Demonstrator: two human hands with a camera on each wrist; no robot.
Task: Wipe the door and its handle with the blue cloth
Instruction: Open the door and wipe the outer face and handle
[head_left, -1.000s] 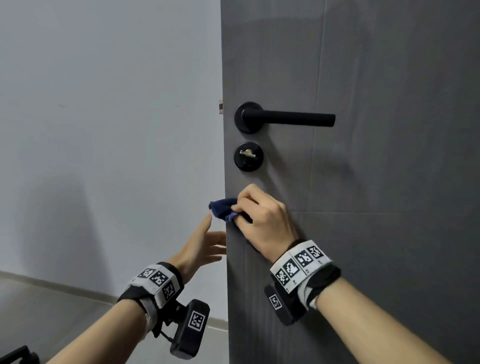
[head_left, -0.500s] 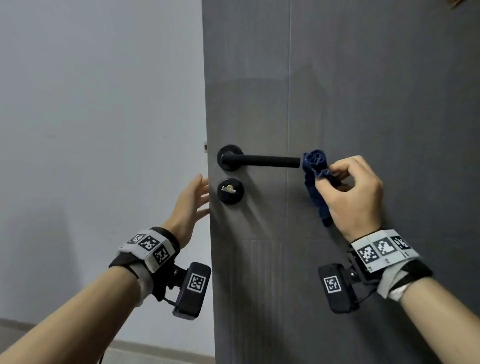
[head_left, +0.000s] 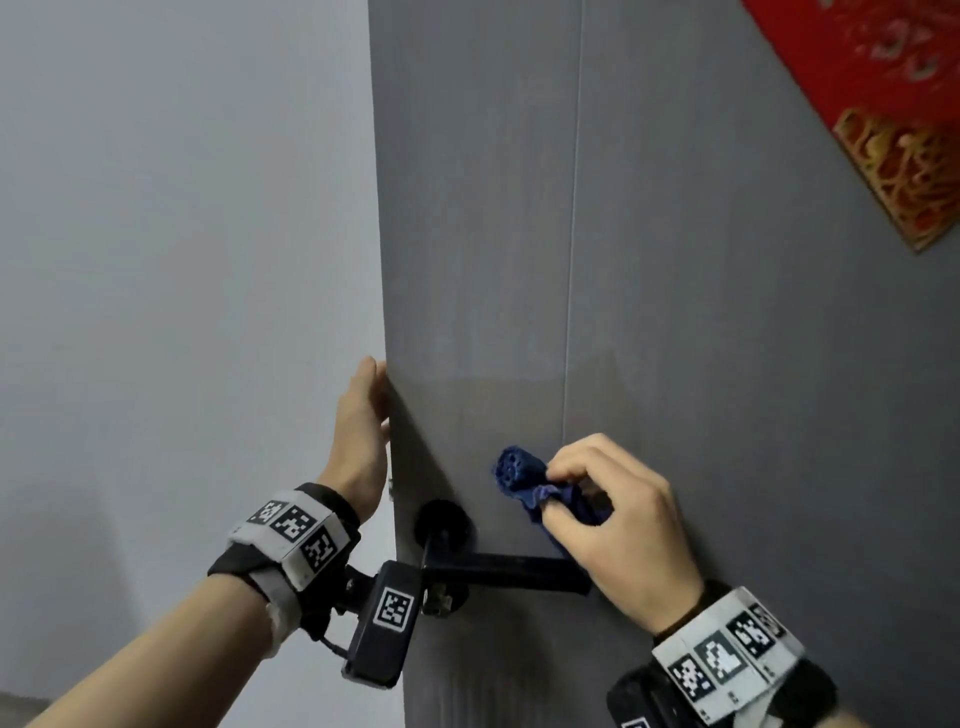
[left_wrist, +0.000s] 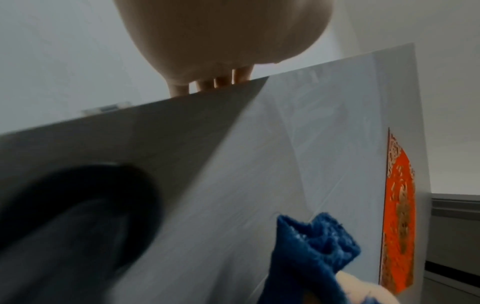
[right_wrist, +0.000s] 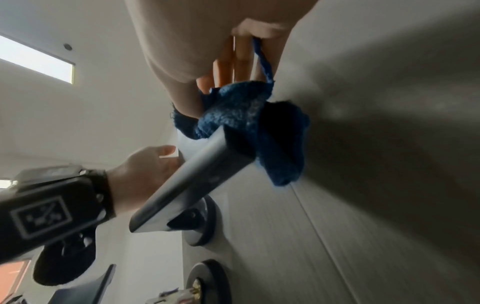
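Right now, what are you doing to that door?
A person is cleaning the grey door. The right hand holds a bunched blue cloth against the door face, just above the free end of the black handle. The left hand rests flat against the door's edge, steadying it. A red decoration hangs higher up.

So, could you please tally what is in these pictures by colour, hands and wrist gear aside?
Blue: 1, the blue cloth.
Black: 2, the lever handle and the thumb-turn lock.
Grey: 1, the door.
Red: 1, the red decoration.
Total: 5.
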